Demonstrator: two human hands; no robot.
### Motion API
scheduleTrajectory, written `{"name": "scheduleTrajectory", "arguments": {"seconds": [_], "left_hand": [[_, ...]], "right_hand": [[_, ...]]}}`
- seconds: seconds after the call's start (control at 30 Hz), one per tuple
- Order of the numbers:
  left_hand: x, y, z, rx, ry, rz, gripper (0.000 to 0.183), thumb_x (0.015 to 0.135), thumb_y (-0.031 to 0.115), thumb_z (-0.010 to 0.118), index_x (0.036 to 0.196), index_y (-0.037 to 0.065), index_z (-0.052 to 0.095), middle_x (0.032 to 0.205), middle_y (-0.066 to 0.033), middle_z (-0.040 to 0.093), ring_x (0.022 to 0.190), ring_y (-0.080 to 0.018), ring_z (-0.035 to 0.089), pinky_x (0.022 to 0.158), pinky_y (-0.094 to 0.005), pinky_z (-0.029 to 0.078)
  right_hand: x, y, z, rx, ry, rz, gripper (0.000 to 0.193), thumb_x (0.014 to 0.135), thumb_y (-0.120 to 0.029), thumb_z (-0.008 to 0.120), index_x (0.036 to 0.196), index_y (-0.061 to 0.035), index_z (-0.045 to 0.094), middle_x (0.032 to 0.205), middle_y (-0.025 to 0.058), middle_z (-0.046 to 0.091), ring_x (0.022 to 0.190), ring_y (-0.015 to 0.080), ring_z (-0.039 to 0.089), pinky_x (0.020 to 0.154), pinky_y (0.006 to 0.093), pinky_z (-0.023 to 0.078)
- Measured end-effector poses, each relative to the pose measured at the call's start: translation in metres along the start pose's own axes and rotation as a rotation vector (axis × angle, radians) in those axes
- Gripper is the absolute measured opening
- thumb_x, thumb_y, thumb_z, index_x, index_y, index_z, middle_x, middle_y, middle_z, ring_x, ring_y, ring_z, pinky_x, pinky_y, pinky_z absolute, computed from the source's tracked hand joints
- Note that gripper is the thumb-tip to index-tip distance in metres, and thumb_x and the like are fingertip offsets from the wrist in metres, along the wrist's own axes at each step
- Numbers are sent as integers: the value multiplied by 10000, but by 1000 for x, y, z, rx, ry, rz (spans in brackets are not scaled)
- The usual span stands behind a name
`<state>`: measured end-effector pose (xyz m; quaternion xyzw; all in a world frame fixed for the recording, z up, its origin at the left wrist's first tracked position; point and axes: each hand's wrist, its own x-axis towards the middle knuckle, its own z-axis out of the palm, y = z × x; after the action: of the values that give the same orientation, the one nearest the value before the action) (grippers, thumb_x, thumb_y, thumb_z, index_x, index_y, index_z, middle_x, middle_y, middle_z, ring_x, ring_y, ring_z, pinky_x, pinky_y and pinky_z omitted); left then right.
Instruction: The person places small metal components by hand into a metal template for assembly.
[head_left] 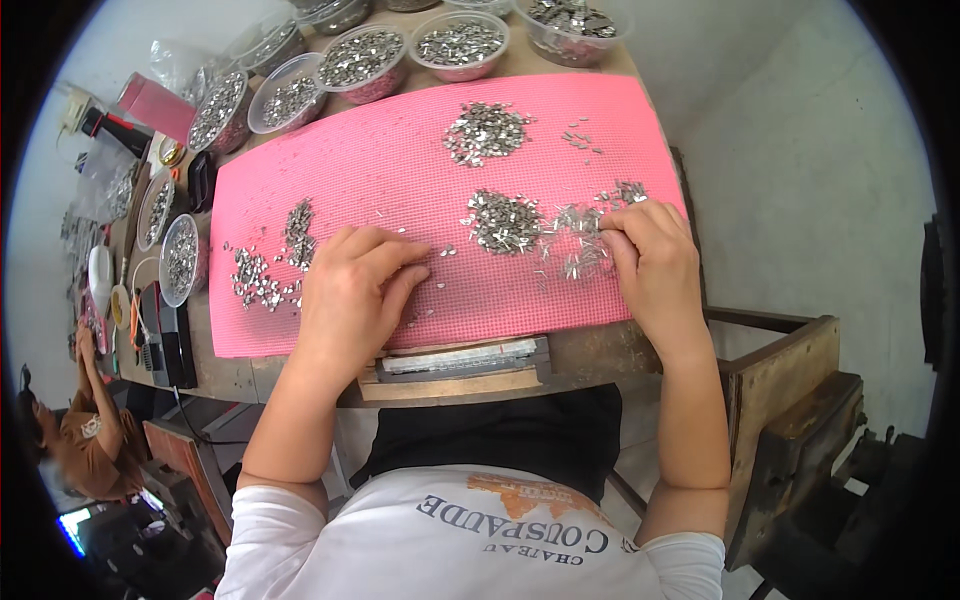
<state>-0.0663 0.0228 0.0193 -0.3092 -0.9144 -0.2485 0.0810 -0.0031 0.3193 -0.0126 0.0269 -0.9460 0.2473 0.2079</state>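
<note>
Left hand (352,290) palm down on the pink mat (400,170), fingers curled and pressed together, tips touching the mat among a few stray metal pieces (440,252); nothing clearly gripped, whether a piece sits under the fingertips cannot be told; right hand (650,262) also palm down at the mat's right edge, fingers bent, tips resting in a thin scatter of pieces (580,245), pinching or merely touching them cannot be told. Between the hands, a dense central pile (503,222) just left of that scatter; farther up the mat, an upper pile (486,132), well apart from both hands; left of the left hand, a looser left pile (262,270) near the mat's edge. Mat spread over a wooden bench (600,355), covering most of it. Along the far and left edges, clear plastic tubs (360,62) filled with the same silvery pieces, set side by side in an arc beyond the mat. At the near bench edge, between the forearms, a flat metal tool (460,358) on a wooden block. At far left, lower down, another person (85,425) in a brown top.
</note>
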Motion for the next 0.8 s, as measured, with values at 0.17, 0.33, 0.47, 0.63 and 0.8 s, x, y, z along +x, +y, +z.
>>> {"name": "scheduleTrajectory", "arguments": {"seconds": [0.17,0.33,0.47,0.63,0.8], "left_hand": [[26,-7,13,-83,-85,-3,133,852,169,793,952,81,799,899,-96,734,866,-325,683,772,-439,543],[46,-5,27,-126,-96,-37,121,857,189,785,901,77,789,870,-108,736,846,-330,706,748,-460,551],[52,-7,29,-99,-131,-15,125,852,150,787,903,42,749,860,-116,724,810,-311,700,733,-431,550],[49,-2,21,-286,-92,-140,93,846,75,737,917,35,692,859,-130,723,816,-333,707,733,-431,564],[52,-11,25,-285,-150,-27,99,876,1,743,966,-3,703,906,-102,740,813,-198,713,729,-330,556]], "right_hand": [[-1,-2,1,-10,35,-17,97,832,-27,759,901,-50,694,951,86,669,931,305,640,827,430,503],[-4,3,-4,17,108,-78,140,814,12,760,932,-24,695,954,102,723,900,287,679,832,394,534],[-3,6,-4,125,149,-88,160,808,77,716,919,-17,648,973,89,751,866,254,697,811,365,555],[-8,8,2,162,146,11,222,780,73,704,912,-45,569,919,100,732,804,282,666,739,392,537],[-9,6,3,185,143,33,231,778,96,691,895,-42,548,844,104,685,740,279,654,683,379,542]]}}
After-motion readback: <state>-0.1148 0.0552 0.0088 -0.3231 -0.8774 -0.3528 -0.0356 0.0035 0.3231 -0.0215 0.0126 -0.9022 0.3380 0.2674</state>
